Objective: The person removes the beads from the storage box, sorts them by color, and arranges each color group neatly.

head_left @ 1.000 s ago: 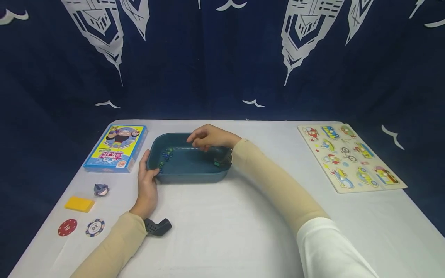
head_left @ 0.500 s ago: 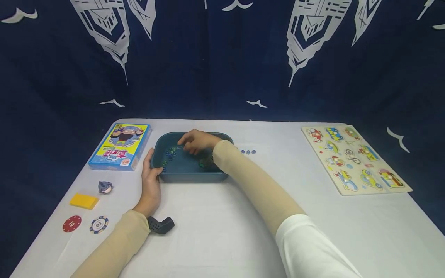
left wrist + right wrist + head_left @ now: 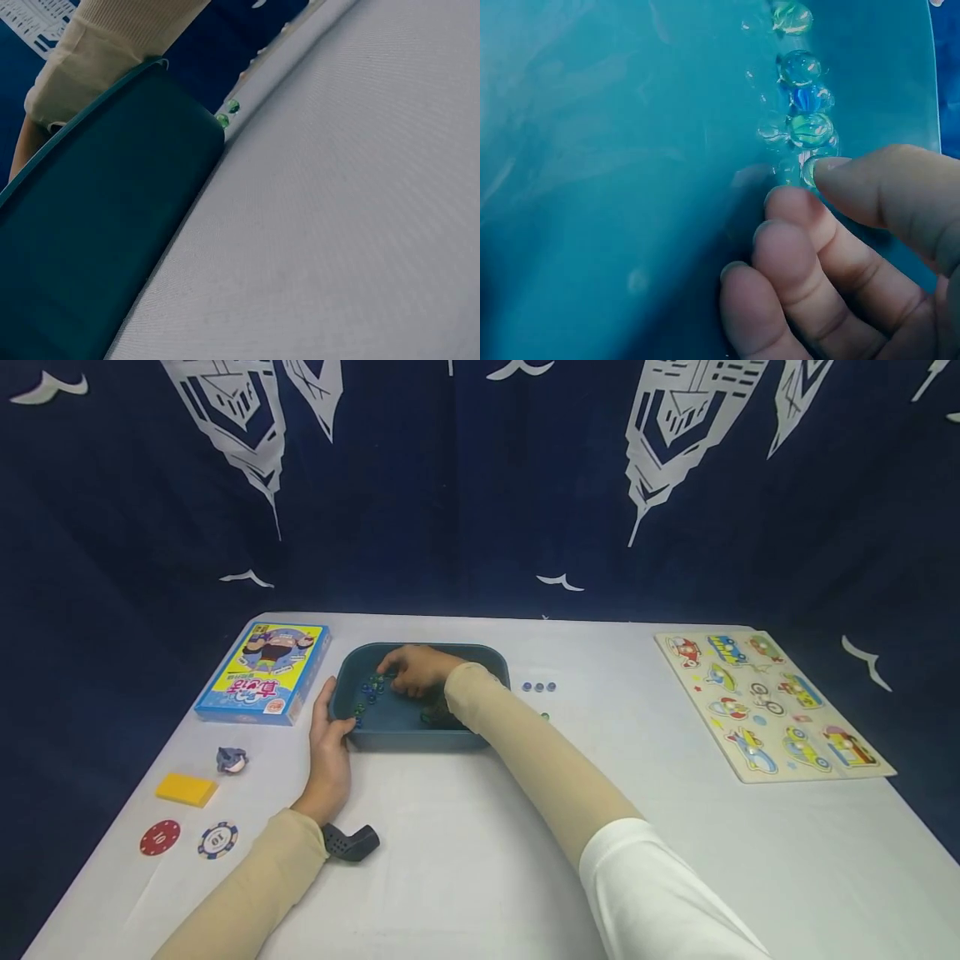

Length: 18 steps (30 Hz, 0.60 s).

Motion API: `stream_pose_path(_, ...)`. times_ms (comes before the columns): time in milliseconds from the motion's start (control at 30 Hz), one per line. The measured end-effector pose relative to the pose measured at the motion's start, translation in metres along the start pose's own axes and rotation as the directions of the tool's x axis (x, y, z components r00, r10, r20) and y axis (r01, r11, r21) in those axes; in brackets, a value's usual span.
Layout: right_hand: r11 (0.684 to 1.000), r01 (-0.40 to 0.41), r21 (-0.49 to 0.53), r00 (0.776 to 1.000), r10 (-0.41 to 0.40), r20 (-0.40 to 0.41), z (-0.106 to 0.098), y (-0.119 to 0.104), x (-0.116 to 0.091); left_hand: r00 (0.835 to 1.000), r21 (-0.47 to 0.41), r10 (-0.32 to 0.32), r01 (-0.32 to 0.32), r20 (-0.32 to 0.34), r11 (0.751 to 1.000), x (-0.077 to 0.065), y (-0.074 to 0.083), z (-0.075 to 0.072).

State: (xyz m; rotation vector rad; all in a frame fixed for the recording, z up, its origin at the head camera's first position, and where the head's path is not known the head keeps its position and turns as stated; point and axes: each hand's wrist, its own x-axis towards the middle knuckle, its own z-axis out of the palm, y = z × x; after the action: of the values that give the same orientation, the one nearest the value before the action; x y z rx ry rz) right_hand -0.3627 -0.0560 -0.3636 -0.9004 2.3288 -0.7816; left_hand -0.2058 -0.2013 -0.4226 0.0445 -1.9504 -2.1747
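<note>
A dark teal plastic bin (image 3: 420, 741) stands on the white table, with several blue and green glass marbles (image 3: 367, 692) along its left side. My left hand (image 3: 330, 760) holds the bin's left end, thumb over the near rim and fingers along the outside. Inside the bin is my right hand (image 3: 416, 668). Its thumb and forefinger pinch a green marble (image 3: 810, 171) at the end of a row of marbles (image 3: 808, 129); the other fingers curl beside it. Just right of the bin lie three blue marbles (image 3: 540, 687) in a row and a green marble (image 3: 545, 717), partly hidden by the right sleeve.
Left of the bin are a blue-and-yellow box (image 3: 262, 672), a small shark-like figure (image 3: 232, 760), a yellow block (image 3: 187, 789), a red chip (image 3: 160, 837) and a white-and-blue chip (image 3: 217, 840). A wooden picture puzzle board (image 3: 776, 706) lies at the right.
My right hand has moved left and down into the bin, to the marbles. The sleeve's shift brings the marbles on the table into view. My left hand stays at the bin.
</note>
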Motion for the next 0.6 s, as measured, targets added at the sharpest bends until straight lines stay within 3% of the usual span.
stream_pose_path(300,0.991,0.011,-0.133,1.0,-0.01,0.008,0.0019,0.0012,0.0059,1.0,0.007,-0.006,0.006,-0.005,1.0,-0.0004,0.0001,-0.0004)
stream_pose_path(600,0.992,0.017,-0.124,1.0,-0.016,0.008,0.0019,0.0038,0.0053,1.0,0.031,0.007,-0.007,-0.002,0.999,-0.0008,-0.0001,-0.0004)
